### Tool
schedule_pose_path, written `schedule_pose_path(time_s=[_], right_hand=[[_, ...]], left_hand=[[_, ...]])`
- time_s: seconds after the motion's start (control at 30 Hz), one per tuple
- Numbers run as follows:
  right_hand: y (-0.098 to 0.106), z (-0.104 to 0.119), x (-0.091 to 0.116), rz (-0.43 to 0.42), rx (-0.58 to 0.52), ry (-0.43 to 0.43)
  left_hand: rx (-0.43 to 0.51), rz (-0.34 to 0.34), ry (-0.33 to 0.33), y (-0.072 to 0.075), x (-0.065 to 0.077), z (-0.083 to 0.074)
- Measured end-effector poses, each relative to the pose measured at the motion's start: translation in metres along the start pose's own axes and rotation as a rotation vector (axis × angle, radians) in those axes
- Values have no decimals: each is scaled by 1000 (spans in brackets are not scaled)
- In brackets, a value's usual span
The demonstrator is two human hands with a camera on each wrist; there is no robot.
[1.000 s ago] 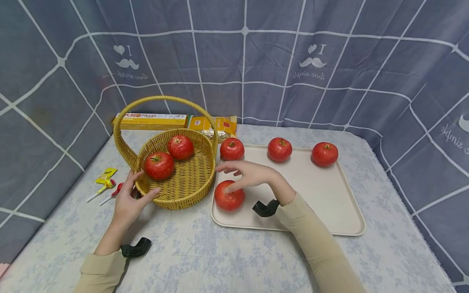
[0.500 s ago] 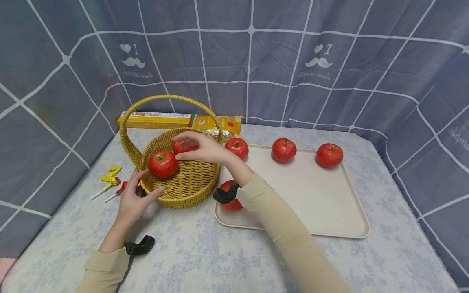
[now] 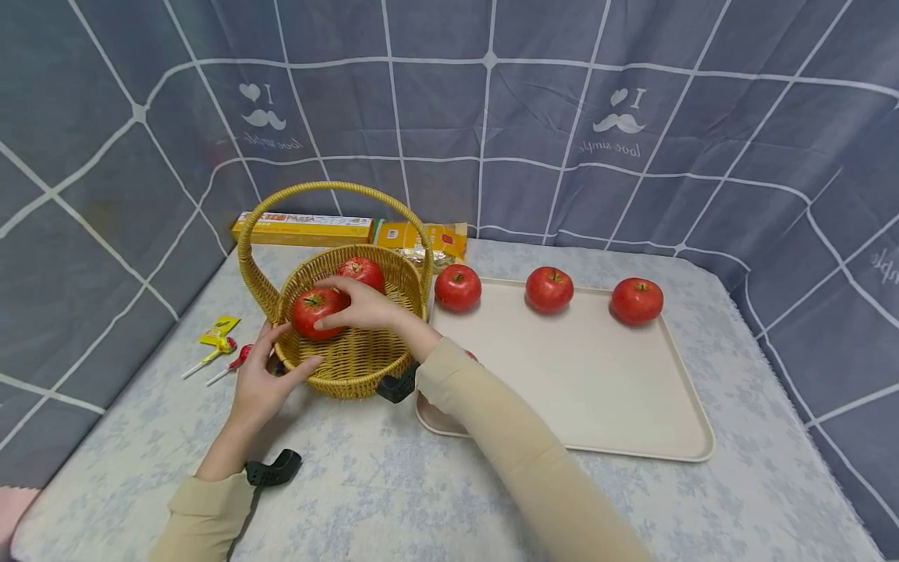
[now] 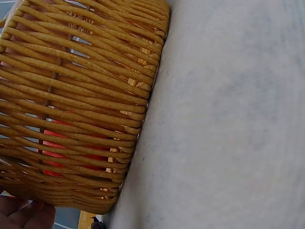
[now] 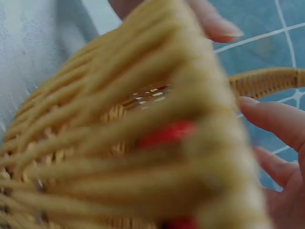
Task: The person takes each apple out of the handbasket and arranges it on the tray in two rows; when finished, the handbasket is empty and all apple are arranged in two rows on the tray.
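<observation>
In the head view a yellow woven basket (image 3: pixel 354 386) with a tall hoop handle holds two red apples. My right hand (image 3: pixel 361 306) reaches in under the handle and grips the front apple (image 3: pixel 307 316), fingers over its top and thumb at its near side. Behind it lies the other apple (image 3: pixel 365 269). At the basket's near left side my left hand (image 3: pixel 260 386) holds the rim between thumb and fingers. The left wrist view shows the woven wall (image 4: pixel 81 100) close up, with a few fingertips (image 4: pixel 33 214) at its rim.
A cream tray (image 3: pixel 590 382) to the right carries red apples along its far edge; another is mostly hidden by my right sleeve. Behind the basket lie a pasta box (image 3: pixel 309 230) and a yellow packet (image 3: pixel 445 238). Lollipops (image 3: pixel 214 355) and a small yellow sachet (image 3: pixel 220 329) lie left.
My right hand has moved left from above the tray, over the back apple, and down onto the front apple in the basket. The left hand stays at the basket rim.
</observation>
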State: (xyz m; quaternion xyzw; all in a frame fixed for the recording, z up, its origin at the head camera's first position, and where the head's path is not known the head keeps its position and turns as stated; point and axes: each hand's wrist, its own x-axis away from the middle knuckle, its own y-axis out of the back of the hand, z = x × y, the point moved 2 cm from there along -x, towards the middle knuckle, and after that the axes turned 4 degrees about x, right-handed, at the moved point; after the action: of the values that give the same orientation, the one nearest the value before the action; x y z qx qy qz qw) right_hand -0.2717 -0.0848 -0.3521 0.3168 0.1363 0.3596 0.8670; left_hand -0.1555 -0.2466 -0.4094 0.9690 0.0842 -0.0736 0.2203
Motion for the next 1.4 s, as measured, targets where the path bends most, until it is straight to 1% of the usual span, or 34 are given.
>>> schedule_pose_path(time_s=[0.13, 0.23, 0.4, 0.5, 0.57, 0.63, 0.73, 0.8, 0.87, 0.93, 1.07, 1.17, 1.3, 1.4], right_hand=[[-8, -4, -4, 36, 22, -26], [-12, -5, -6, 27, 35, -55], [-14, -6, -7, 1, 92, -82], [-16, -6, -8, 15, 112, -91], [-17, -6, -9, 47, 114, -89], [-18, -6, -10, 99, 100, -71], [-21, -5, -9, 212, 34, -22], [-22, -4, -7, 266, 0, 1], [-22, -3, -5, 297, -2, 8], [-20, -1, -2, 301, 37, 7], [-9, 9, 6, 305, 166, -11], [8, 19, 18, 300, 233, 5], [36, 30, 41, 273, 237, 78], [59, 31, 65, 247, 189, 140]], left_hand=[[-10, -2, -2, 0, 0, 0], [-14, -1, -2, -1, -1, 1], [-8, -4, 7, 0, 0, 0], [-6, -4, 13, 0, 0, 0], [-5, -6, 16, 0, 0, 0], [-1, -8, 14, 0, 0, -1], [10, -14, 5, 0, 1, -2], [11, -16, -3, 0, 1, -2], [12, -16, -7, -1, 0, -2], [8, -12, -6, -1, 0, -1], [3, -2, 0, -1, 0, -2], [-2, 2, 0, -1, 0, -2], [4, 5, -2, -1, 1, -2], [10, 3, -6, 0, 1, -2]])
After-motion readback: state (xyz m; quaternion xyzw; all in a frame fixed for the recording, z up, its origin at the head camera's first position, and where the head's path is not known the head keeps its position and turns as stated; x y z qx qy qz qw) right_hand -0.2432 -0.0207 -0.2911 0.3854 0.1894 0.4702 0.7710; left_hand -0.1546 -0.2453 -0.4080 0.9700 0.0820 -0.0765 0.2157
